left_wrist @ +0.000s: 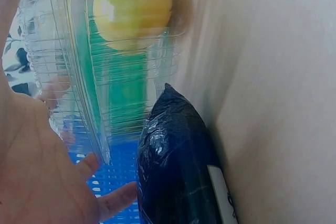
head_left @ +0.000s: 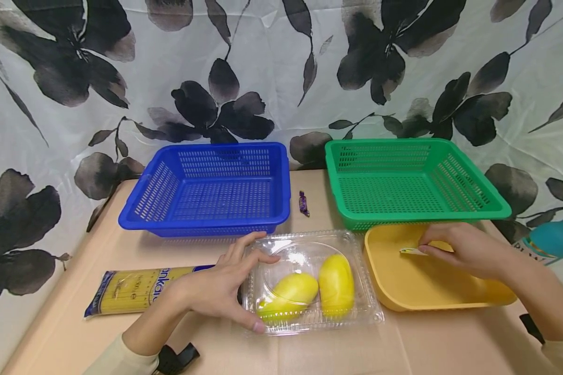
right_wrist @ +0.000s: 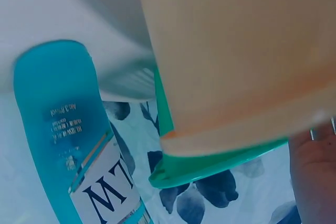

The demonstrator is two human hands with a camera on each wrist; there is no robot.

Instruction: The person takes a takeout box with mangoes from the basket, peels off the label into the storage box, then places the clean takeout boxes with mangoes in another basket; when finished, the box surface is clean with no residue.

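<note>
A clear plastic clamshell box (head_left: 326,328) with two yellow mangoes (head_left: 336,286) inside lies on the table. My left hand (head_left: 225,291) grips its left side, thumb at the near corner and fingers spread over the lid's far part. In the left wrist view the palm faces the box wall, and a dark blue pack end lies beside the fingers. Over the yellow tray (head_left: 403,299), my right hand (head_left: 469,250) pinches a small pale-and-green wrapped piece (head_left: 412,251). In the right wrist view the tray's wall hides most of that hand.
A spaghetti pack (head_left: 131,291) lies left of the box, partly under my left forearm. Behind stand a blue basket (head_left: 204,229) and a green basket (head_left: 422,214), with a purple wrapped candy (head_left: 303,203) between them. A turquoise bottle (head_left: 551,239) is at the far right.
</note>
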